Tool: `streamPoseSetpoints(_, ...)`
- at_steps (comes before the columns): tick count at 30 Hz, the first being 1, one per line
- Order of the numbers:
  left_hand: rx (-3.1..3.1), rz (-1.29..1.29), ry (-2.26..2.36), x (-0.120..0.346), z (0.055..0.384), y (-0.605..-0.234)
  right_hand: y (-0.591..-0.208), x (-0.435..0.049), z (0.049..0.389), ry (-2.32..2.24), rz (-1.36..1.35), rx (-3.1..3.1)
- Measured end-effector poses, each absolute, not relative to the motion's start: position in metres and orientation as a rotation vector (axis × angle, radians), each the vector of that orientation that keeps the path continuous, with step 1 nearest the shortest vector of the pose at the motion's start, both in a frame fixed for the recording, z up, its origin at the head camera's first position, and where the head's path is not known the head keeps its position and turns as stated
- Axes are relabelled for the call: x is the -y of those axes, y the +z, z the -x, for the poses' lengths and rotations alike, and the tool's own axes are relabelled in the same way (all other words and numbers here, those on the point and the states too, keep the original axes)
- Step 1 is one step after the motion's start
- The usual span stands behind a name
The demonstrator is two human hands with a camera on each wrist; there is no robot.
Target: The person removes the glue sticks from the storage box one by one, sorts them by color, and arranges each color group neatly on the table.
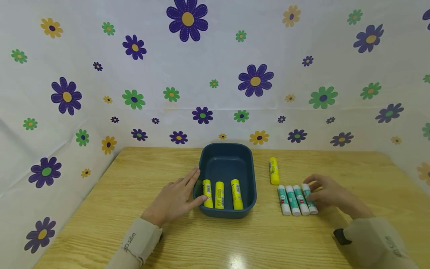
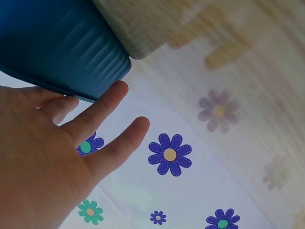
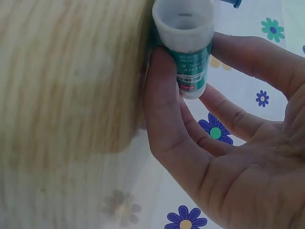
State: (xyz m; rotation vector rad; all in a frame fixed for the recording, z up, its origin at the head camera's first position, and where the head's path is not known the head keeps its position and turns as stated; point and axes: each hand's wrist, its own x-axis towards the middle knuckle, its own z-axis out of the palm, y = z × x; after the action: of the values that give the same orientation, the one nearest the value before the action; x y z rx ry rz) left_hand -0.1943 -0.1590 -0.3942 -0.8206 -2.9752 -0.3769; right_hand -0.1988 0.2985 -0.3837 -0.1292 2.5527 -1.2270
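Observation:
In the head view, my right hand (image 1: 327,192) pinches the rightmost green-and-white glue stick (image 1: 312,208) between thumb and fingers. The right wrist view shows that glue stick (image 3: 190,62) from its white end, with fingers on both sides. It lies at the end of a side-by-side row of several such glue sticks (image 1: 293,201) on the table. My left hand (image 1: 174,200) is at the left side of a dark blue bin (image 1: 226,213), its fingers fairly straight. Three yellow glue sticks (image 1: 220,195) lie in the bin's near half.
Another yellow glue stick (image 1: 274,171) lies on the wooden table (image 1: 268,239), between the bin and the green row, farther back. A white flower-patterned sheet (image 1: 215,48) hangs behind the table and along its sides.

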Motion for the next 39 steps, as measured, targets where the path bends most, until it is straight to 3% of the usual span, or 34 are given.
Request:
streamPoseSetpoints(19,2.973,0.825,-0.350,0.159,0.195,-0.396,-0.381,-0.298,0.201,-1.132,0.159,-2.589)
streamPoseSetpoints(39,2.972,0.824,-0.350,0.159,0.195,-0.395,-0.349,-0.278,0.208,-1.297,0.221,-2.545)
